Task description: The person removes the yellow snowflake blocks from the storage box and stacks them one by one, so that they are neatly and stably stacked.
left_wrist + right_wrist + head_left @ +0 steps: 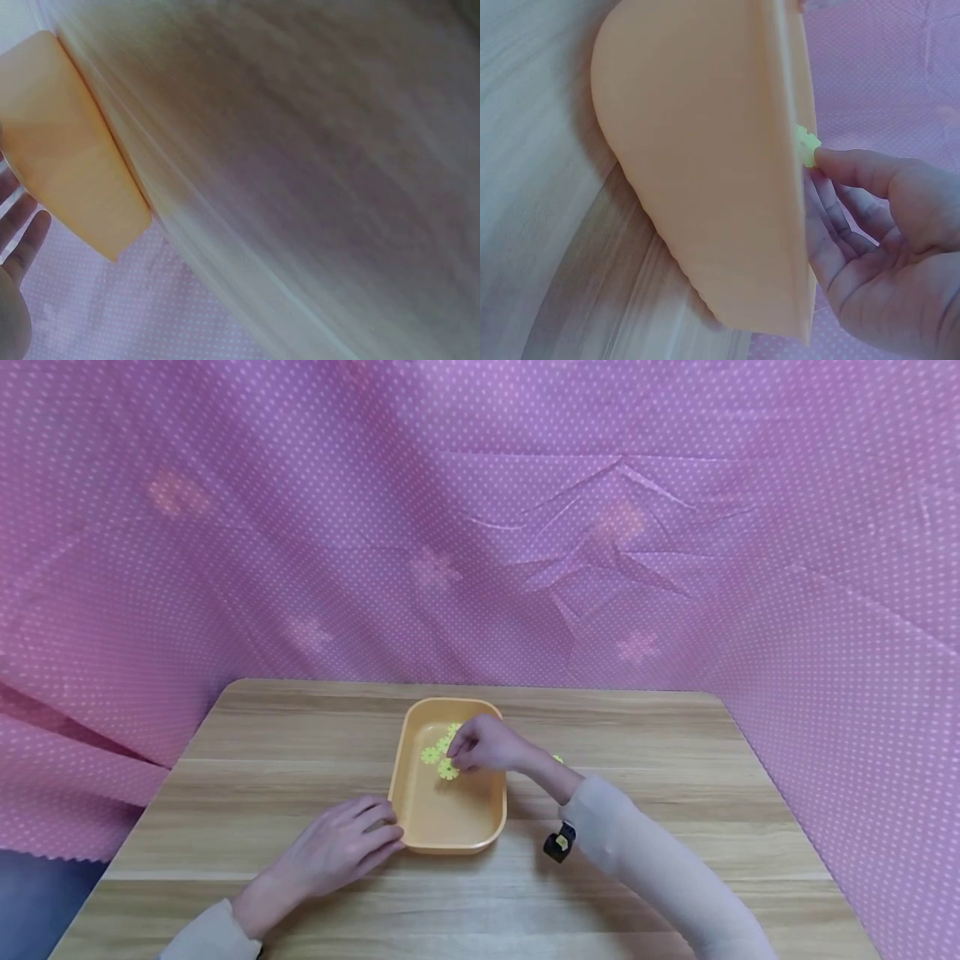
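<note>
An orange-yellow tray [450, 845] stands on the table with several yellow-green flower-shaped pieces [430, 755] inside, toward its far half. My right hand [489, 743] reaches over the tray's right side. Between thumb and fingertips it pinches one yellow-green flower-shaped piece [808, 147], seen just past the rim in the right wrist view. At the tray's near left corner, my left hand [347, 842] rests its fingertips against the rim. Its fingers [28, 238] look fairly straight beside the tray wall in the left wrist view. The right hand covers part of the pieces.
Another yellow-green piece [558, 759] shows on the table right of the tray, partly behind my right forearm. The wooden table [300, 727] ends at a pink dotted cloth [525, 568] at the back and sides. A black wrist camera [558, 843] hangs below the right sleeve.
</note>
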Demonstrator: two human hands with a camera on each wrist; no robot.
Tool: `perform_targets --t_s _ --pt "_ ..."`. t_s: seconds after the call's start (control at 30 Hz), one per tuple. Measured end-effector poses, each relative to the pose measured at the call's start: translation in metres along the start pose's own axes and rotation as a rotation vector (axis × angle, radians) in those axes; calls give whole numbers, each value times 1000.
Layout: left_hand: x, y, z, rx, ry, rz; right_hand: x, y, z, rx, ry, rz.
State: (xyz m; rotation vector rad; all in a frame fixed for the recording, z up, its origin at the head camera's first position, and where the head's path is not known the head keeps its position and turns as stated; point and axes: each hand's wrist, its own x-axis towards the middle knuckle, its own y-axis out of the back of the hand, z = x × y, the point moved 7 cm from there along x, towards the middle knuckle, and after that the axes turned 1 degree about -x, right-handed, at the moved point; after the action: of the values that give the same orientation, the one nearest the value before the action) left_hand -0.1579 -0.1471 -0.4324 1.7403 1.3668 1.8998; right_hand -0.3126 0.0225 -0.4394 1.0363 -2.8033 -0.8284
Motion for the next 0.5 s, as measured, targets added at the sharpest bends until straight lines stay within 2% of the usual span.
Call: perform_targets --t_s 0.3,0.5 --pt "0 2 2 3 9 -12 -14 15 -2 108 -24 35" --pt "1 3 3 2 3 -4 -25 27 1 141 -48 78"
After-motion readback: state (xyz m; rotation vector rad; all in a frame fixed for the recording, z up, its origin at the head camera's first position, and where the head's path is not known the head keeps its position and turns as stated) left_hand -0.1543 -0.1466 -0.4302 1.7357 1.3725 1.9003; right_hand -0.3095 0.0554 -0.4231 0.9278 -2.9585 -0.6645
